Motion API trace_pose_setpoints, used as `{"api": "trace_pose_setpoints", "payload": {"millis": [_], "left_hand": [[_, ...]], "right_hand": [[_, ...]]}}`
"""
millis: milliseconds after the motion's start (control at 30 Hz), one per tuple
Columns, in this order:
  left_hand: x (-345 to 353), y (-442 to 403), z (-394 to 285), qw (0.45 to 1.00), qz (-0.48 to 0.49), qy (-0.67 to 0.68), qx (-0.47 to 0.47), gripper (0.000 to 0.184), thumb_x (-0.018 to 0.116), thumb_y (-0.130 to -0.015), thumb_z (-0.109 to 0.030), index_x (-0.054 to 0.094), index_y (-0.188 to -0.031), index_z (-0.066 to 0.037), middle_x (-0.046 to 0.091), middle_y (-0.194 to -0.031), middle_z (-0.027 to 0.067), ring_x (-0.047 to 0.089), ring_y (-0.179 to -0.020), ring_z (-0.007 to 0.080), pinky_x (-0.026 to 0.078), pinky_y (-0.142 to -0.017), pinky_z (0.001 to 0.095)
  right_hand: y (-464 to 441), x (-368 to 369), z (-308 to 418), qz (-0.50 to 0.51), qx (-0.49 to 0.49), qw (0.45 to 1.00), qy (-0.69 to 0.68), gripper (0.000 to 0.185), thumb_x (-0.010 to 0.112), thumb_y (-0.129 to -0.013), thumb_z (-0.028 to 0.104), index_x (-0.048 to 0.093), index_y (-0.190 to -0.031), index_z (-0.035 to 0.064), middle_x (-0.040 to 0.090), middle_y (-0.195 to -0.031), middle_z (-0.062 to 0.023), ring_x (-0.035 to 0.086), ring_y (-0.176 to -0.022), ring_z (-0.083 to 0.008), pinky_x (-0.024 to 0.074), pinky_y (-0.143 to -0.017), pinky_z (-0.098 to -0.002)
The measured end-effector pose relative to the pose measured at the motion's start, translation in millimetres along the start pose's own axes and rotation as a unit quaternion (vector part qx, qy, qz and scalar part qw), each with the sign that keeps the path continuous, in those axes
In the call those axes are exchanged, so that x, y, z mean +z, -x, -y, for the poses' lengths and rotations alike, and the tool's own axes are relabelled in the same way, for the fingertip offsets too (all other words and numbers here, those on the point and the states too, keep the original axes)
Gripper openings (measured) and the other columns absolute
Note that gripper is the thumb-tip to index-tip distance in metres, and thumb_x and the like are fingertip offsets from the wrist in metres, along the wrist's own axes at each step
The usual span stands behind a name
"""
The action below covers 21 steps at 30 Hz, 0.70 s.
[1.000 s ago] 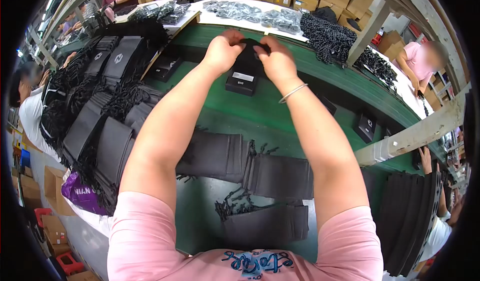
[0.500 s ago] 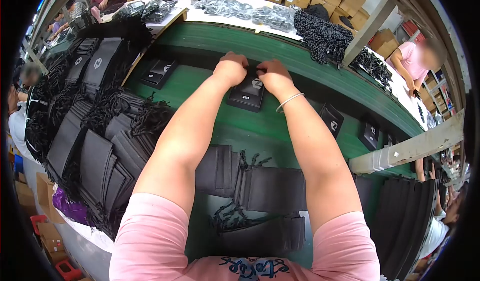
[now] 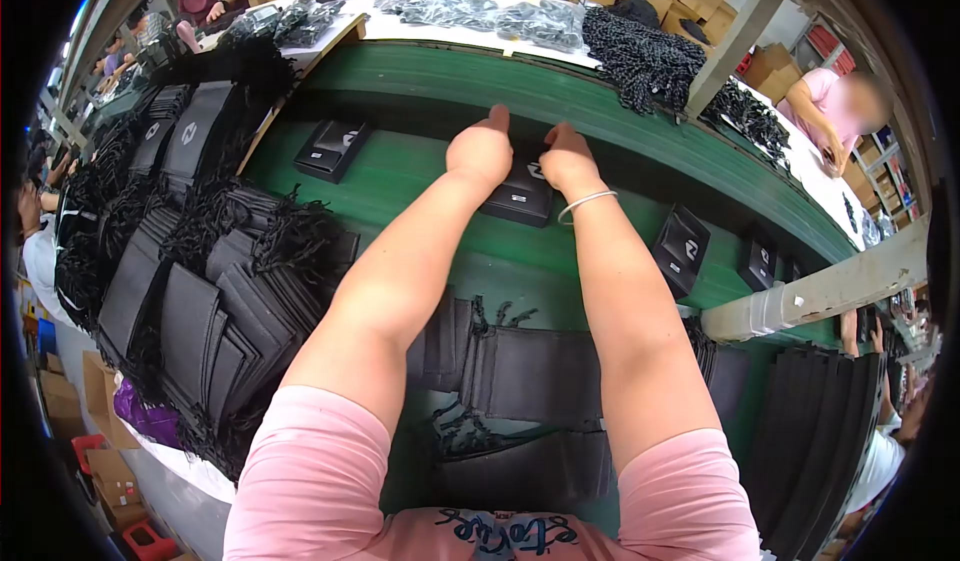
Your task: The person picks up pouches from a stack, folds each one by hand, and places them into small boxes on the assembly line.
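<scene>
A black box with a black pouch bearing a pale logo on top (image 3: 520, 199) lies on the green conveyor belt (image 3: 430, 251). At the box's left side is my left hand (image 3: 482, 149), its index finger stretched forward and the other fingers hidden. My right hand (image 3: 570, 159) is at the box's right side, fingers curled in, with their tips near the pouch's far edge; what they hold, if anything, is hidden. Nearer my body lie stacks of black drawstring pouches (image 3: 535, 376).
More black boxes with pouches stand on the belt, one at the left (image 3: 332, 149) and several at the right (image 3: 682, 249). Pouches pile up at the left (image 3: 190, 331). A metal post (image 3: 820, 296) juts in from the right. Co-workers (image 3: 835, 111) are beyond.
The dark piece between my hands has come down, and the box with its logo pouch shows beneath them. The boxes have shifted rightward in view, and my hands have moved right and slightly lower.
</scene>
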<state>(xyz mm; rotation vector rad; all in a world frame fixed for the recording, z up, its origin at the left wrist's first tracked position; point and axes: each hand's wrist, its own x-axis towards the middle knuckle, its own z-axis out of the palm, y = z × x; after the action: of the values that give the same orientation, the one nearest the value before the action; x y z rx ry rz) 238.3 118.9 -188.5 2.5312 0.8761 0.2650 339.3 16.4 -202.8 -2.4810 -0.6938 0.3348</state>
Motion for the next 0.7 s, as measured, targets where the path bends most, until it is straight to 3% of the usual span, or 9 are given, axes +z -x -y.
{"api": "trace_pose_setpoints", "payload": {"millis": [167, 200, 233, 267, 333, 400, 533, 600, 700], "left_hand": [[8.4, 0.7, -12.3, 0.998, 0.044, 0.042, -0.013, 0.051, 0.058, -0.086, -0.021, 0.041, -0.132, -0.009, 0.063, -0.109, 0.0152, 0.06, -0.101, 0.0345, 0.049, -0.083, 0.0431], [12.3, 4.3, -12.5, 0.998, 0.049, 0.045, -0.011, 0.051, 0.058, -0.086, -0.021, 0.041, -0.132, -0.009, 0.063, -0.109, 0.0152, 0.06, -0.101, 0.0345, 0.049, -0.083, 0.0431], [20.3, 12.9, -8.9, 0.997, 0.009, 0.082, 0.005, 0.05, 0.058, -0.086, -0.02, 0.042, -0.131, -0.008, 0.062, -0.11, 0.0151, 0.06, -0.1, 0.0339, 0.049, -0.083, 0.0425], [25.0, 21.4, -5.1, 0.992, -0.035, 0.117, 0.021, 0.049, 0.058, -0.085, -0.019, 0.043, -0.13, -0.008, 0.062, -0.111, 0.015, 0.06, -0.1, 0.0334, 0.05, -0.082, 0.0419], [19.2, 23.8, -2.7, 0.971, -0.14, 0.183, 0.063, 0.047, 0.058, -0.085, -0.018, 0.045, -0.129, -0.007, 0.06, -0.112, 0.0148, 0.061, -0.099, 0.0323, 0.05, -0.081, 0.0407], [5.9, 46.8, -6.5, 0.962, -0.13, 0.226, 0.084, 0.045, 0.058, -0.085, -0.016, 0.047, -0.127, -0.006, 0.06, -0.112, 0.0143, 0.061, -0.098, 0.031, 0.05, -0.081, 0.0397], [-43.0, 112.2, -12.9, 0.913, -0.098, 0.369, 0.145, 0.036, 0.058, -0.083, -0.01, 0.054, -0.119, -0.004, 0.059, -0.112, 0.0121, 0.06, -0.094, 0.0244, 0.05, -0.079, 0.0342], [-56.6, 144.1, -4.5, 0.907, -0.089, 0.386, 0.141, 0.032, 0.058, -0.083, -0.008, 0.057, -0.115, -0.004, 0.059, -0.111, 0.0117, 0.059, -0.091, 0.0217, 0.049, -0.078, 0.0318], [-68.6, 186.7, 11.5, 0.913, 0.028, 0.389, 0.122, 0.028, 0.06, -0.086, -0.008, 0.058, -0.114, -0.003, 0.063, -0.108, 0.0081, 0.062, -0.091, 0.0182, 0.049, -0.076, 0.0268]], "right_hand": [[13.0, -9.0, -24.7, -0.042, -0.097, 0.994, 0.0, 0.032, 0.056, -0.084, 0.014, 0.051, -0.114, 0.0046, 0.059, -0.113, -0.0173, 0.061, -0.098, -0.0363, 0.0494, -0.084, -0.0421], [23.9, -16.8, -26.8, -0.102, -0.168, 0.98, 0.03, 0.031, 0.057, -0.084, 0.018, 0.055, -0.112, 0.0051, 0.061, -0.112, -0.0173, 0.061, -0.098, -0.0361, 0.0492, -0.084, -0.0424], [42.5, -26.5, -29.1, -0.155, -0.233, 0.958, 0.061, 0.031, 0.058, -0.084, 0.021, 0.058, -0.111, 0.0057, 0.062, -0.111, -0.0173, 0.061, -0.097, -0.0359, 0.049, -0.085, -0.0428], [65.9, -42.8, -25.9, -0.149, -0.226, 0.961, 0.063, 0.031, 0.058, -0.084, 0.021, 0.058, -0.111, 0.0057, 0.062, -0.111, -0.0173, 0.061, -0.097, -0.0359, 0.049, -0.085, -0.0428], [106.9, -83.9, -9.2, 0.082, -0.211, 0.945, 0.234, 0.029, 0.057, -0.084, 0.024, 0.065, -0.106, 0.0064, 0.065, -0.11, -0.0171, 0.061, -0.097, -0.0353, 0.0489, -0.085, -0.0425], [159.6, -94.9, -3.0, 0.235, -0.254, 0.915, 0.209, 0.025, 0.062, -0.082, 0.022, 0.066, -0.1, 0.0049, 0.067, -0.1, -0.0099, 0.06, -0.095, -0.0325, 0.0487, -0.084, -0.039], [213.2, -65.0, -27.3, 0.195, -0.412, 0.881, 0.125, 0.034, 0.073, -0.075, 0.028, 0.064, -0.099, 0.0056, 0.066, -0.097, -0.0077, 0.06, -0.092, -0.0301, 0.0475, -0.08, -0.0384], [219.9, -59.0, -30.8, 0.178, -0.362, 0.904, 0.14, 0.034, 0.075, -0.073, 0.025, 0.063, -0.097, 0.0053, 0.066, -0.096, -0.0068, 0.06, -0.09, -0.0289, 0.0471, -0.079, -0.0372], [232.3, -52.0, -39.0, 0.164, -0.307, 0.925, 0.149, 0.034, 0.077, -0.071, 0.022, 0.062, -0.095, 0.0049, 0.066, -0.095, -0.0058, 0.059, -0.087, -0.0278, 0.0467, -0.078, -0.036]]}}
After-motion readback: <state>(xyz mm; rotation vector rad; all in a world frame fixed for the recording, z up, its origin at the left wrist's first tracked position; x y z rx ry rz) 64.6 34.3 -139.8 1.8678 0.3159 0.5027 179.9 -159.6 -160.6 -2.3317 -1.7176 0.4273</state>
